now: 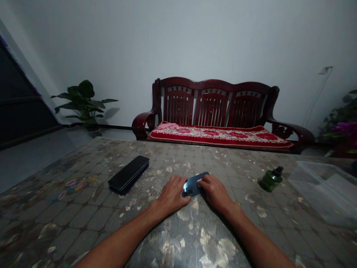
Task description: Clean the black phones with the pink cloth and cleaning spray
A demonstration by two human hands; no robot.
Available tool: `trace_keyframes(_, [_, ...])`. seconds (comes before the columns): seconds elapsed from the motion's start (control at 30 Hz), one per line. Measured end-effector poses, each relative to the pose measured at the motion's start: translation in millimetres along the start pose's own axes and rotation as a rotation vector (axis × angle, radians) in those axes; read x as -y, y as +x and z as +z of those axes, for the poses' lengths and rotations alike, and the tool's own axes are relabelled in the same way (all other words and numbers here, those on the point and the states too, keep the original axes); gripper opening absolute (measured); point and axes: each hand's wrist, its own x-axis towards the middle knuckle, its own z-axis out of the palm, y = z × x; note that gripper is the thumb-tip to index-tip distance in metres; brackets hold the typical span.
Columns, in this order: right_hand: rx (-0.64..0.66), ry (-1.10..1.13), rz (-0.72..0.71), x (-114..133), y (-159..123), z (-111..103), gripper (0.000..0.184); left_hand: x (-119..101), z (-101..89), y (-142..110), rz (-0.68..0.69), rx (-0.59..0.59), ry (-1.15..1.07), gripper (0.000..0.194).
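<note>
A dark blue phone (194,184) lies face down on the patterned table (195,238), its camera lenses towards me. My left hand (172,195) rests on the table at the phone's left edge, fingers curled against its side. My right hand (214,191) covers the phone's right side, fingers bent over its back. Both hands grip the phone between them.
A second black phone or case (128,174) lies to the left. Coloured rubber bands (76,184) are scattered further left. A small green bottle (270,179) lies on its side to the right, beside a clear plastic box (326,190). A red wooden bench (217,115) stands behind the table.
</note>
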Motion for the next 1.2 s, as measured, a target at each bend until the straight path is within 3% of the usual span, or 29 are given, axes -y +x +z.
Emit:
trace_keyframes(0.13, [-0.007, 0.042, -0.069, 2.7, -0.3, 2.1, 0.019, -2.2, 4.9, -4.1, -0.032, -0.029, 0.012, 0.044])
trace_keyframes(0.3, [-0.037, -0.015, 0.102, -11.5, 0.4, 3.2, 0.023, -9.8, 4.6, -9.3, -0.107, -0.032, 0.074, 0.048])
trace_keyframes(0.4, [-0.047, 0.004, 0.078, -11.7, 1.0, 3.7, 0.021, -20.2, 2.5, -11.6, -0.143, 0.034, 0.103, 0.054])
trace_keyframes(0.57, [-0.038, 0.08, -0.136, -3.7, 1.7, 4.7, 0.018, -34.5, -1.0, -19.0, -0.081, 0.116, 0.043, 0.07])
trace_keyframes(0.7, [-0.063, 0.085, -0.058, -11.7, 1.4, 4.3, 0.017, -27.0, -15.9, -18.4, 0.019, 0.248, -0.105, 0.079])
trace_keyframes(0.83, [-0.046, 0.106, -0.034, -19.9, 0.0, 1.7, 0.023, -1.4, -29.5, 6.2, 0.123, 0.311, -0.067, 0.107])
trace_keyframes(0.93, [-0.031, 0.118, -0.071, -19.0, -1.2, -1.8, 0.023, 16.7, -26.2, 35.8, 0.203, 0.347, -0.022, 0.124])
trace_keyframes(1.07, [-0.002, 0.179, -0.165, -17.5, -4.4, -6.1, 0.026, 25.4, -14.5, 72.0, 0.311, 0.415, 0.015, 0.129])
trace_keyframes(1.2, [-0.046, 0.244, -0.189, -21.2, -8.1, -6.5, 0.028, 19.2, -10.9, 98.1, 0.415, 0.463, 0.039, 0.129])
